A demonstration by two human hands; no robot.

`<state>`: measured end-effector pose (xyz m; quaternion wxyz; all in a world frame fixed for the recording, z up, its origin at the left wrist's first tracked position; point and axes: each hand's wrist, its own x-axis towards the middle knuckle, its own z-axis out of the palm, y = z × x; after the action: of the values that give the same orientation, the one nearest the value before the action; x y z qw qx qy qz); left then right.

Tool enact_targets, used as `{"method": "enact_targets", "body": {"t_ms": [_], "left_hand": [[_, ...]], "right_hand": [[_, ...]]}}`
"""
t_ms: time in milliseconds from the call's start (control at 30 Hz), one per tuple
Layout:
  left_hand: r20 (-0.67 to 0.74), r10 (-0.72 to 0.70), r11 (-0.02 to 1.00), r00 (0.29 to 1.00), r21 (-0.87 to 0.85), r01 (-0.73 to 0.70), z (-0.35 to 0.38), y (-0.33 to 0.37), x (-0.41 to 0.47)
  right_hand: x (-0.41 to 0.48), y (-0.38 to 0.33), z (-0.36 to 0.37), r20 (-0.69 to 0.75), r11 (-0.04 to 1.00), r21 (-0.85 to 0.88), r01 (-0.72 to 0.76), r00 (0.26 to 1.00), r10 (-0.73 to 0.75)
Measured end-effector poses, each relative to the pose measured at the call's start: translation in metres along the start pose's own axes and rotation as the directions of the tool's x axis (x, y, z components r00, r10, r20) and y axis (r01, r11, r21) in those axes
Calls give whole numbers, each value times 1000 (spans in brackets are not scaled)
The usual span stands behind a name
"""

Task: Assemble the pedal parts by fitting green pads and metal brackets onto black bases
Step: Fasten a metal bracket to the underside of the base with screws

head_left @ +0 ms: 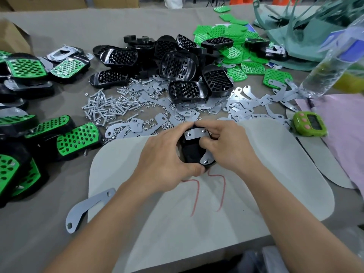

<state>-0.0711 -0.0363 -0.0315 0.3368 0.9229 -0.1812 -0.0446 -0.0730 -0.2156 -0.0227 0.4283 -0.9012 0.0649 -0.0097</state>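
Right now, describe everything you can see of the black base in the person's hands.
The black base looks like glossy plastic, mostly hidden by the hands. It is held over the pale mat. The left hand cups its left and near edge; the right hand grips its right side. A grey metal bracket lies across its far end, two screw heads showing; another bracket end with one screw sits at its near right.

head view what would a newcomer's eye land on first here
First the two hands at the centre: the left hand and right hand grip a black base with a metal bracket across its top, over a pale mat. Behind them lies a heap of black bases amid scattered screws and loose brackets, with bright green pads piled at the far right. Finished pedals crowd the left edge.
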Motion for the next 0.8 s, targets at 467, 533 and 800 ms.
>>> {"method": "enact_targets", "body": {"t_ms": [467,533,800], "left_hand": [[53,11,996,999,87,-15,2,2,1],[37,8,997,999,78,-11,3,4,1],[-29,-97,993,995,-71,95,6,10,2]], "right_hand": [[3,4,-7,66,994,114,-1,998,-7],[3,4,-7,76,993,114,-6,997,-2],[1,3,-7,46,1000,12,2,999,-2]]}}
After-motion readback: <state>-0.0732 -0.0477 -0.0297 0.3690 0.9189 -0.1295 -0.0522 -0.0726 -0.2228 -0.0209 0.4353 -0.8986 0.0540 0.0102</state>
